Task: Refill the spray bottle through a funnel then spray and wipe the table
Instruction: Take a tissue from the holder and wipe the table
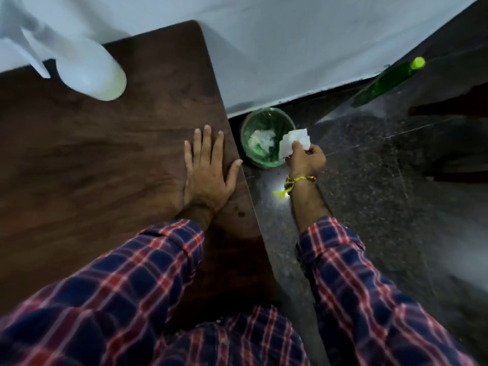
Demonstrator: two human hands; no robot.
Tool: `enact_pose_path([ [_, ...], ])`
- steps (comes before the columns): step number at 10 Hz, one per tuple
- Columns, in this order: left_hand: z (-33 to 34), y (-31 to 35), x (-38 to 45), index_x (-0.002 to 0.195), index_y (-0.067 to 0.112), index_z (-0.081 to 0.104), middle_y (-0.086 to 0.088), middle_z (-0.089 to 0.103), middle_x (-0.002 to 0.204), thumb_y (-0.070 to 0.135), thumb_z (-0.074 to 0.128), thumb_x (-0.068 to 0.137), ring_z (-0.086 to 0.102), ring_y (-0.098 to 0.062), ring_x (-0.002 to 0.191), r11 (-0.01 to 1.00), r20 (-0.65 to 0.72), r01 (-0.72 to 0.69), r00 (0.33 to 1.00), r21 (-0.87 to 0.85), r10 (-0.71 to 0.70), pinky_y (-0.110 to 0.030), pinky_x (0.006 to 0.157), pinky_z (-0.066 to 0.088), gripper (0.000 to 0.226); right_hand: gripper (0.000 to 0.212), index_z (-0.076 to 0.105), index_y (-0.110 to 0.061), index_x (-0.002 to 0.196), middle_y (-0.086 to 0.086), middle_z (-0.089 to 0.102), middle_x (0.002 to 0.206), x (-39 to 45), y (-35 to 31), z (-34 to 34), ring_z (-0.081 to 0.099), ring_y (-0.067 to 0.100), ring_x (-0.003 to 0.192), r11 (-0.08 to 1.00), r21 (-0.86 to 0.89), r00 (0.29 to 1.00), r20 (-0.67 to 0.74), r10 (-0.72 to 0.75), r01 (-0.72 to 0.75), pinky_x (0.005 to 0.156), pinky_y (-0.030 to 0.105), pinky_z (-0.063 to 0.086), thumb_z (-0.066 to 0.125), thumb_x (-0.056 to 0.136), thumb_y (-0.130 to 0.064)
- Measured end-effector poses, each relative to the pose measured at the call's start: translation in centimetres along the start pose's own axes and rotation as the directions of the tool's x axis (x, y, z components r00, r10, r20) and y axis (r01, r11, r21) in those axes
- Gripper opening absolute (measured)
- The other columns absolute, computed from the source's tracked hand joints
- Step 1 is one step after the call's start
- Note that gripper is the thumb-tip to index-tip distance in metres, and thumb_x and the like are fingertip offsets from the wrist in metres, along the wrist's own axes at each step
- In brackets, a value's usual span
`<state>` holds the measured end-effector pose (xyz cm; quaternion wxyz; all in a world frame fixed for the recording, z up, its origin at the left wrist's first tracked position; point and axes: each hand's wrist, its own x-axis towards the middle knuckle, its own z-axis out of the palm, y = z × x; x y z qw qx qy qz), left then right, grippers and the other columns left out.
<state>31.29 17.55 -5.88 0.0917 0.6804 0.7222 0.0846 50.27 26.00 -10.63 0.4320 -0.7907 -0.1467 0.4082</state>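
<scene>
A white spray bottle (pixel 89 62) stands at the far left of the dark wooden table (pixel 105 159). My left hand (pixel 208 170) lies flat on the table near its right edge, fingers spread, holding nothing. Beyond that edge, low over the floor, my right hand (pixel 306 159) pinches a crumpled white tissue (pixel 293 141). The tissue hangs over the rim of a green bin (pixel 247 143) on the floor. No funnel is in view.
The bin holds white crumpled paper (pixel 260 140) and stands against the pale wall (pixel 290 48). A green bottle (pixel 388 80) with a yellow-green cap stands on the dark speckled floor (pixel 383 207) at the far right.
</scene>
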Motion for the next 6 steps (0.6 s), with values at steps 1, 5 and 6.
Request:
enact_pose_path([
  [1, 0.0, -0.1, 0.2, 0.152, 0.006, 0.033, -0.02, 0.023, 0.161, 0.049, 0.044, 0.098, 0.015, -0.036, 0.15, 1.0, 0.0, 0.005, 1.0, 0.002, -0.005, -0.055, 0.122, 0.009, 0.069, 0.028, 0.048, -0.016, 0.063, -0.001, 0.051, 0.058, 2.1, 1.2, 3.2, 0.05, 0.018, 0.051, 0.995, -0.016, 0.994, 0.046, 0.102, -0.101, 0.052, 0.043, 0.053, 0.068, 0.078, -0.003],
  [5, 0.3, 0.1, 0.1, 0.149, 0.004, 0.039, -0.022, 0.027, 0.158, 0.048, 0.045, 0.099, 0.019, -0.037, 0.15, 1.0, -0.034, 0.007, 0.999, 0.001, -0.007, -0.058, 0.12, 0.015, 0.067, 0.011, 0.058, -0.006, 0.077, 0.008, 0.058, 0.067, 6.0, 0.0, 9.3, 0.054, 0.014, 0.045, 0.982, -0.018, 0.982, 0.028, 0.189, -0.189, 0.039, 0.025, 0.049, 0.066, 0.081, 0.0],
  [6, 0.4, -0.1, 0.2, 0.149, 0.004, 0.039, -0.021, 0.027, 0.159, 0.049, 0.042, 0.1, 0.018, -0.036, 0.15, 1.0, -0.038, 0.002, 0.999, 0.002, -0.002, -0.058, 0.12, 0.015, 0.067, 0.021, 0.054, -0.007, 0.07, 0.012, 0.061, 0.077, 7.9, 0.8, 9.7, 0.055, 0.019, 0.056, 0.971, 0.041, 0.972, 0.039, 0.233, -0.235, 0.057, 0.032, 0.051, 0.063, 0.084, 0.005],
])
